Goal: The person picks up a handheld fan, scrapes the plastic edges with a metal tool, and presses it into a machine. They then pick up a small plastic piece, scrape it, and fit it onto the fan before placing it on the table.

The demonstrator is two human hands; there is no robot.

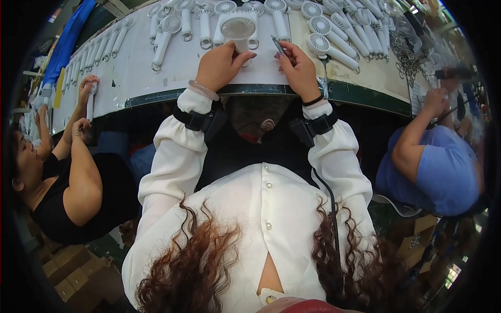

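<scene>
A white handheld fan (238, 28) stands upright in my left hand (221, 65), its round grille head above my closed fingers and thumb. Between the fingers of my right hand (297, 68) is a slim grey pointed tool (278, 45), its tip aimed up and to the left; its exact kind is too small to tell. Both hands are over the near edge of the white-covered table (156, 73), with a small gap between the fan and the tool. More white handheld fans (168, 39) with metal wrist loops lie just beyond my hands.
A pile of white fans (360, 26) lies at the far right, beside scattered metal clips (409, 62). A dark green edge (365, 97) runs along the table front. One person (78, 177) works at the left, another (433, 161) at the right. Cardboard boxes (73, 271) are at lower left.
</scene>
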